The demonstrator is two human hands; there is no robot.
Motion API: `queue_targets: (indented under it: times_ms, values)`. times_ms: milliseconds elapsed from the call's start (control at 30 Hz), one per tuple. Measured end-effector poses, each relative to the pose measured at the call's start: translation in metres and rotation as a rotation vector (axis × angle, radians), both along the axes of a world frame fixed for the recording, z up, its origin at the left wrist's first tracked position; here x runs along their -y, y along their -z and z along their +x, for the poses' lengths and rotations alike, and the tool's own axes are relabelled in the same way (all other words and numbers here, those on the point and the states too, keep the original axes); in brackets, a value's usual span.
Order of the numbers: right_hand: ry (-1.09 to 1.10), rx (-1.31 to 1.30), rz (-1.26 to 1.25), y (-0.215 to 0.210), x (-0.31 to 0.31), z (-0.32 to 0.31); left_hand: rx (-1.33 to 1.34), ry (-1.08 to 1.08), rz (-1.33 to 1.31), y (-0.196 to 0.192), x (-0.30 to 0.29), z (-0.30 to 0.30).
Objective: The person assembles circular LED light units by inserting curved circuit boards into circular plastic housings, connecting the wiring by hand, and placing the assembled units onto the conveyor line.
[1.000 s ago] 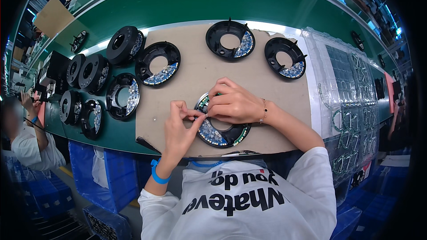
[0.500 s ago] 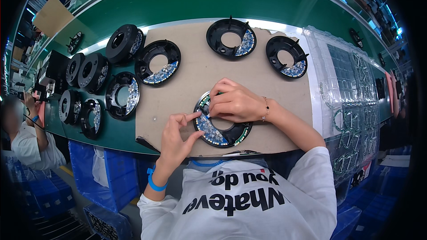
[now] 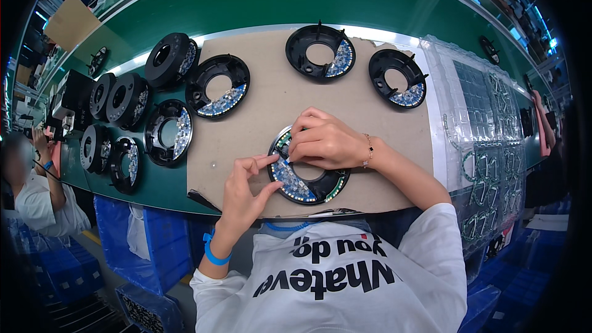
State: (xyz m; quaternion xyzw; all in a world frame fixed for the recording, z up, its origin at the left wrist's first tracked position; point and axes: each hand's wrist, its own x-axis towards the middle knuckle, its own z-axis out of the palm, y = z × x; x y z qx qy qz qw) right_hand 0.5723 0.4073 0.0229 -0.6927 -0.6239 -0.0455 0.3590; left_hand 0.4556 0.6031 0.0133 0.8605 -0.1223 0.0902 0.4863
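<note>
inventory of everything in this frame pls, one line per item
ring under the hands: 1, black with LED boards, near edge of the mat
other rings on the mat: 3, black, far left, far middle, far right
rings off the mat: about 7, black, on the green bench at left, some standing on edge
cardboard mat: 1, brown, centre of the bench
clear blister trays: several, transparent, right of the mat
blue crates: several, under the bench, lower left
co-worker: 1, white top, far left
left hand: thumb and finger pinching the ring's left rim
right hand: resting on top of the ring
</note>
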Motion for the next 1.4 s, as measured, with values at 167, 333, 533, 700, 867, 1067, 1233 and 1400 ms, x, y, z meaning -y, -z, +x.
queue_targets:
  times_ms: [167, 333, 533, 700, 867, 1067, 1233, 1400]
  values:
    - [0.005, -0.008, -0.012, 0.003, 0.0, 0.002, -0.004, 0.009, 0.004, 0.002, 0.0, 0.003]
    - [0.003, -0.016, -0.006, 0.002, -0.001, 0.0, -0.006, 0.01, 0.0, 0.001, 0.0, 0.001]
    - [0.005, -0.036, -0.014, 0.002, 0.0, 0.001, -0.009, 0.016, 0.0, 0.0, 0.0, 0.002]
    - [0.002, -0.059, -0.011, 0.001, 0.0, 0.001, -0.013, 0.015, -0.014, 0.003, -0.001, 0.002]
    - [0.002, -0.073, 0.004, 0.004, 0.0, 0.001, 0.253, -0.114, 0.235, 0.005, 0.003, -0.006]
    - [0.0, -0.069, 0.016, 0.003, -0.001, 0.001, 0.366, -0.058, 0.281, 0.007, 0.008, -0.008]
    - [-0.001, -0.072, 0.01, 0.003, -0.001, 0.0, 0.355, 0.033, 0.381, 0.002, 0.007, -0.007]
    - [-0.005, -0.082, 0.018, 0.005, 0.0, 0.0, 0.314, 0.145, 0.464, -0.007, 0.006, -0.006]
